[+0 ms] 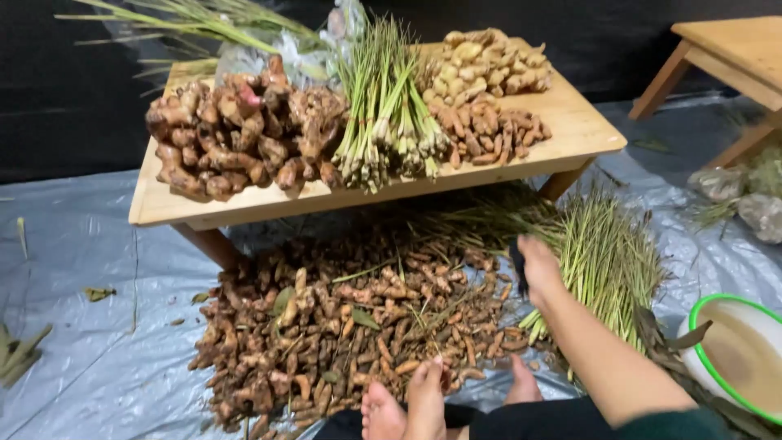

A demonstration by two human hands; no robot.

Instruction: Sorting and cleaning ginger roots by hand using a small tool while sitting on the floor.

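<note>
Head view: right hand [539, 269] reaches forward over the floor sheet [98, 358], fingers curled around a small dark object [518, 265], kind unclear; hand sits at the near left edge of the lemongrass pile [607, 261], long thin green stalks, pale cut ends; just left of hand, heap of knobbly brown roots [342, 334] on crinkled grey plastic; bare feet [407, 403] touch heap's near edge; wooden bench [582, 130] behind carries lumpy rhizomes [236, 134], bundled stalks [391, 122]; green-rimmed bowl [745, 354] at right.
</note>
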